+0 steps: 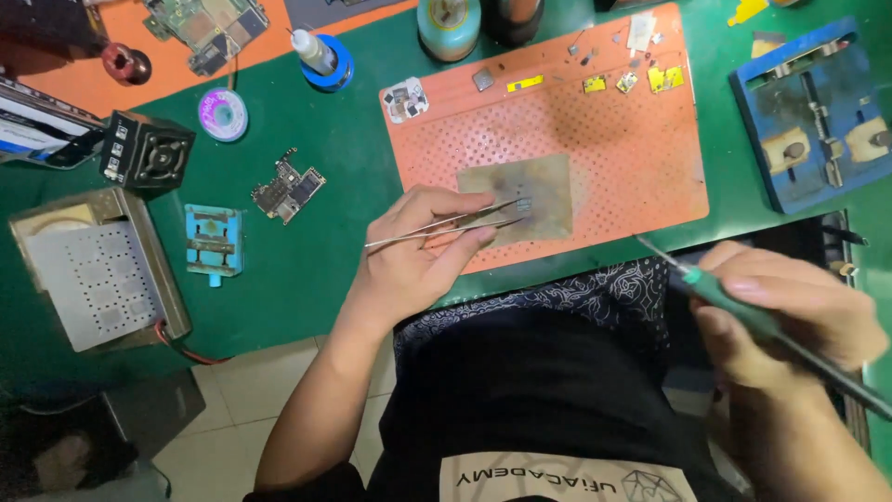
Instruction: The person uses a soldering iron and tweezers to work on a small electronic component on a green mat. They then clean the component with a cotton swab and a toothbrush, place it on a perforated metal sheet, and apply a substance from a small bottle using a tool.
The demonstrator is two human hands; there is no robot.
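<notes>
My left hand [418,251] grips thin metal tweezers [446,225] whose tips rest on a tiny chip [523,204] lying on a stained rectangular plate [539,181]. The plate sits on an orange perforated work mat [613,149]. My right hand [790,311] holds a green-handled soldering iron [734,302] off the mat's near right corner, its thin tip [646,244] pointing toward the mat and clear of the plate.
Small parts [632,79] lie along the orange mat's far edge. A blue board holder [818,112] stands at right. On the green mat [325,251] are a circuit board [288,186], a small blue jig [214,242], a solder wick spool [223,113], a black fan [146,151] and a metal hot plate [98,270].
</notes>
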